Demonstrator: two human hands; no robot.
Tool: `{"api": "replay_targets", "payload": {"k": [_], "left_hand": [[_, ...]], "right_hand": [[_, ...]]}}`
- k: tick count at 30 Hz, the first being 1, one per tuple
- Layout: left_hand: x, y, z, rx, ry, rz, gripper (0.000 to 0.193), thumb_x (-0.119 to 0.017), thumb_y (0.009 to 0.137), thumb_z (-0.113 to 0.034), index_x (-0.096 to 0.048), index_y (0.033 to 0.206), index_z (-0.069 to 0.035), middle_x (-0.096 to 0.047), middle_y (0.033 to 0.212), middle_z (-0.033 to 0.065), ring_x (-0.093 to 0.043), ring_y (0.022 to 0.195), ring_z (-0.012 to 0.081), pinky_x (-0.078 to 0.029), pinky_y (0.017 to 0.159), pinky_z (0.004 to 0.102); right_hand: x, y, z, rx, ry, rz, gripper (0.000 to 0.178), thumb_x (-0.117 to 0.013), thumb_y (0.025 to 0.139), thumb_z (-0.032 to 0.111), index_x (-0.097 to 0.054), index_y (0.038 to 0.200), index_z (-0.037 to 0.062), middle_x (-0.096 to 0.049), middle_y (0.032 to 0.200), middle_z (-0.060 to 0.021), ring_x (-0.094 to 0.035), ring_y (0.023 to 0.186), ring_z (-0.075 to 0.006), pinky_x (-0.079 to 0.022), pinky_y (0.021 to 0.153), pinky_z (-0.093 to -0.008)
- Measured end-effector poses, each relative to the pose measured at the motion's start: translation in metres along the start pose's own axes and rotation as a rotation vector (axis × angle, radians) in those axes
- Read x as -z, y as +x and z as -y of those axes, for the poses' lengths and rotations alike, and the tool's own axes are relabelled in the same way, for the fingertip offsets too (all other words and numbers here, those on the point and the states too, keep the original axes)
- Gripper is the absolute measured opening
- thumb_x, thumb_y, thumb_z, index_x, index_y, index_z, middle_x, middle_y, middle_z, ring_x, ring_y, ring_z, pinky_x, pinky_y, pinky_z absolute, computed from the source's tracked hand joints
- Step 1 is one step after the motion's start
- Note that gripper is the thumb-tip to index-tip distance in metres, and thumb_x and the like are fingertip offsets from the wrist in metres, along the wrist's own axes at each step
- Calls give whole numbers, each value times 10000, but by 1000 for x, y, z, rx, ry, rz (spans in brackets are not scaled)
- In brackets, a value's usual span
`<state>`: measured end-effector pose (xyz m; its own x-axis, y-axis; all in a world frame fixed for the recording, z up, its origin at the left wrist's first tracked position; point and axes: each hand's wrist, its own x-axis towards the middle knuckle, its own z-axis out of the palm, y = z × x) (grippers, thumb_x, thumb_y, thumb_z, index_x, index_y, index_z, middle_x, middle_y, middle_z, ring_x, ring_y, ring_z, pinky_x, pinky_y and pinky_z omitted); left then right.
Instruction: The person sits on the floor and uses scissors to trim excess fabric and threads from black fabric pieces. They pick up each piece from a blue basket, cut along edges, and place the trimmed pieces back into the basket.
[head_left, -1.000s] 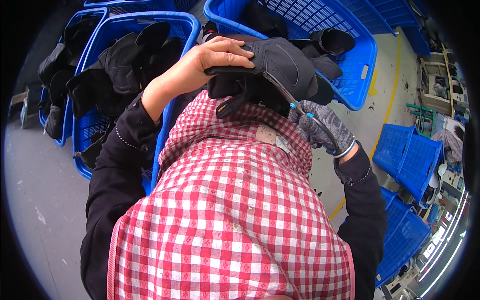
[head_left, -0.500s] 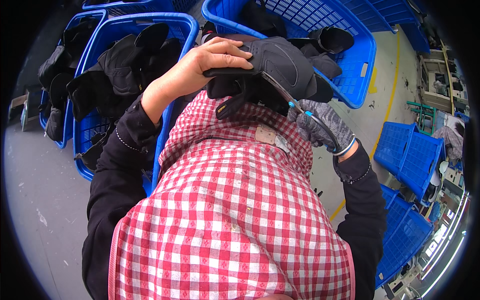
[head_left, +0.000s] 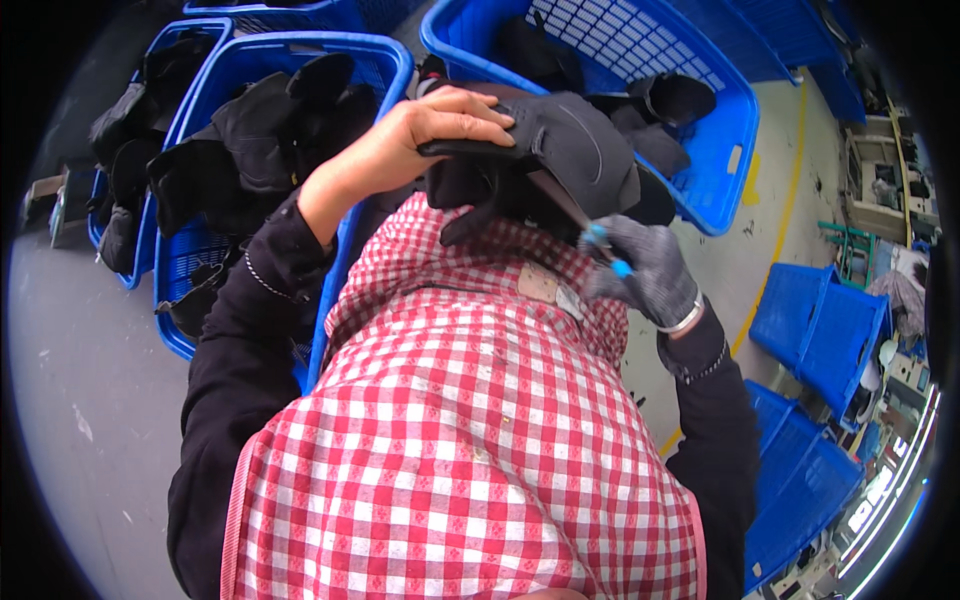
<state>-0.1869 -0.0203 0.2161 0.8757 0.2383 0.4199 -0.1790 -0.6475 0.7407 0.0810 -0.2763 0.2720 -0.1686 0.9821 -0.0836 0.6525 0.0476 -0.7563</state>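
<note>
Left hand (head_left: 420,140) fingers clamp a black shoe upper (head_left: 560,150); gloved right hand (head_left: 645,270) grips a blue-handled tool (head_left: 600,245); blue crates (head_left: 720,150) hold more uppers

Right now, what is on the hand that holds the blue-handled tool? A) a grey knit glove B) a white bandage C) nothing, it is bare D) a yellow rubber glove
A: the right hand wears a grey knit glove and grips the blue-handled tool against the dark shoe upper, while the left hand is bare.

The scene is seen from one head camera only. It is pointed steeply down, very near the checked apron (head_left: 470,440).
</note>
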Motion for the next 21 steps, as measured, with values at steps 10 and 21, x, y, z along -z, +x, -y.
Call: {"api": "replay_targets", "payload": {"k": [10,21], "left_hand": [[24,21,-43,-35,106,231,734,-784,860,-574,-601,1391,-101,-549,1441,165,-468,1374,419,-311,1162,571],[-32,33,-60,-190,748,-89,134,-724,864,-152,-633,920,-71,-581,905,70,-615,896,255,-525,704,360]], "right_hand": [[-30,27,-24,-479,804,-675,569,-830,839,2,-548,1329,70,-659,1133,-68,-610,698,-145,-526,568,-289],[-57,48,-44,-300,618,-816,620,-820,815,-31,-534,1365,-20,-612,1269,-112,-589,1163,-232,-478,1052,-359]]}}
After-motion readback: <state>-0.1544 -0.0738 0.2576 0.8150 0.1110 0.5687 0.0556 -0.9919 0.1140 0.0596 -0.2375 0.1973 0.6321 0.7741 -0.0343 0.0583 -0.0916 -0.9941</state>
